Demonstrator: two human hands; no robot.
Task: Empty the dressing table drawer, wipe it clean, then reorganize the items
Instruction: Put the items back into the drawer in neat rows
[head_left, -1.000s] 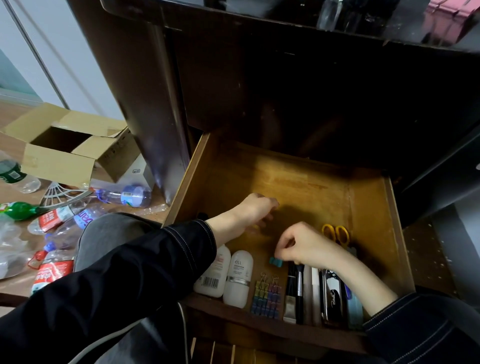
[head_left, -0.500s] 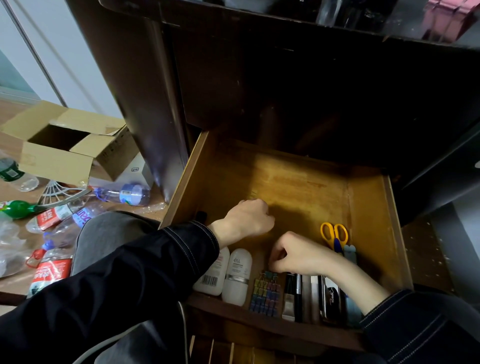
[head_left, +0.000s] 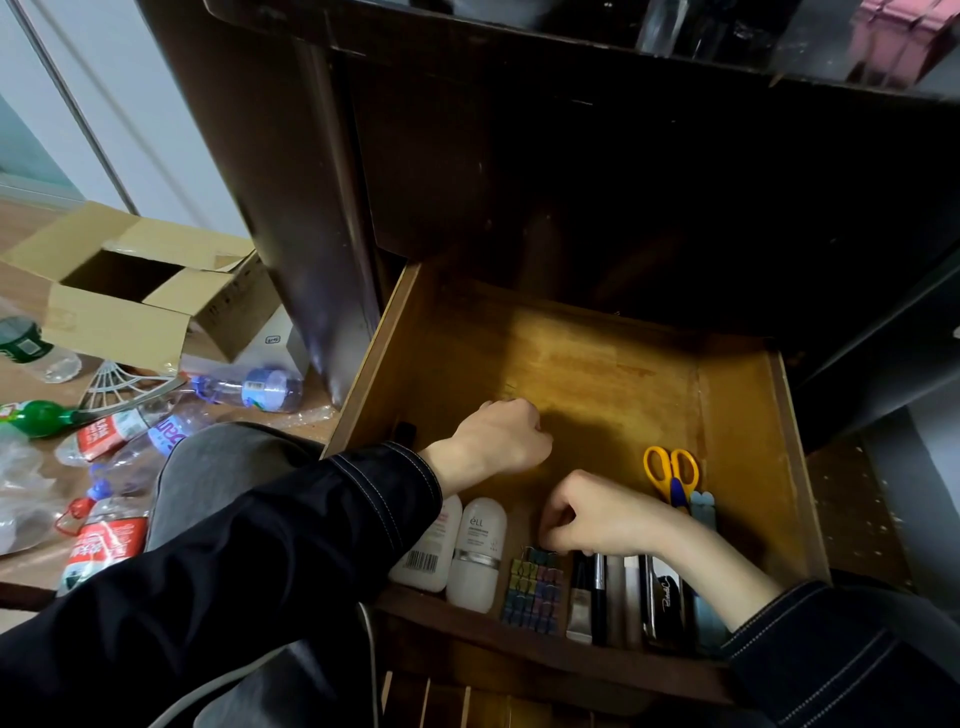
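While both hands curled closed, grip contents hidden, the right hand (head_left: 597, 512) sat directly above the clips (head_left: 532, 590); the left hand (head_left: 498, 439) farther back in the drawer (head_left: 748, 441).

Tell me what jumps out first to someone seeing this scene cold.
The open wooden drawer at centre, its back half bare, with both hands inside: the left hand fisted mid-drawer, the right hand over the colourful binder clips at the front. Yellow-handled scissors lie right; plastic bottles litter the floor left.
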